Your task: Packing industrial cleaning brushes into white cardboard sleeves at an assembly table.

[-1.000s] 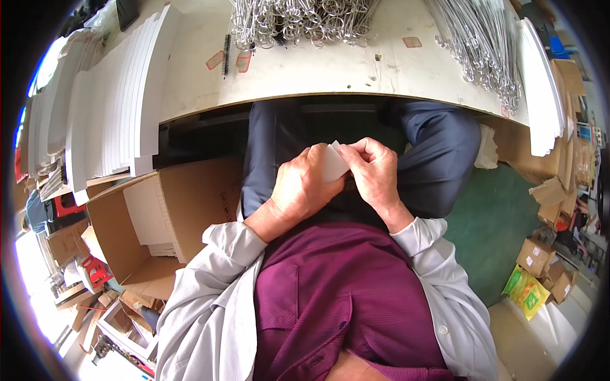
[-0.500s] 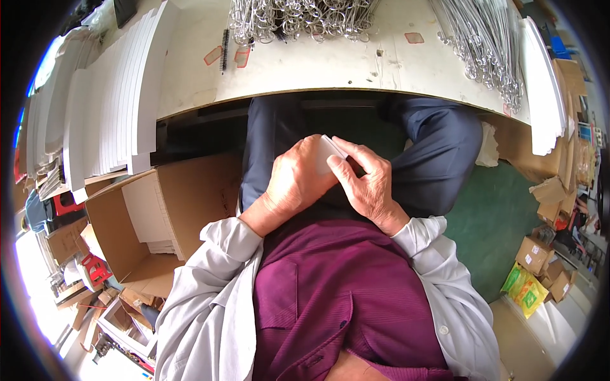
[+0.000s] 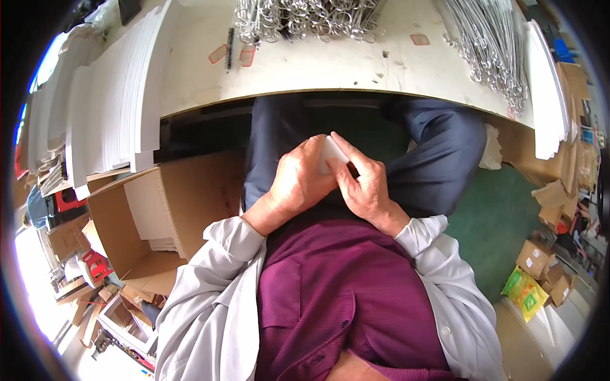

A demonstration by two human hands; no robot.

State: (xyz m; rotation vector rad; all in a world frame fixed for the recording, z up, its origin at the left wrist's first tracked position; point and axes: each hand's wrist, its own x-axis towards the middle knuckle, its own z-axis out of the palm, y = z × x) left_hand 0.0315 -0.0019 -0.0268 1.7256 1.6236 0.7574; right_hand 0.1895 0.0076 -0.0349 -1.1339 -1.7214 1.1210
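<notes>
Between my hands, over my lap, is a small white box-like piece (image 3: 332, 151) with a flat face and a straight edge; most of it is hidden by the fingers. My left hand (image 3: 297, 179) is closed around its left side. From the right, my right hand (image 3: 367, 189) pinches it, the thumb on the near face and the index finger along the far edge. What the piece is exactly, and whether anything is inside it, I cannot make out.
Ahead, the white table (image 3: 305, 73) carries a heap of looped wires (image 3: 311, 22), a black bristle brush (image 3: 229, 51) and more looped wires (image 3: 486, 54). White cartons (image 3: 117, 89) line its left, white sheets (image 3: 549, 95) its right. An open cardboard box (image 3: 197, 216) stands below left.
Both hands stay on the white piece. My right thumb and fingers have shifted slightly on it, and its edge has tilted a little. The whole view has shifted slightly.
</notes>
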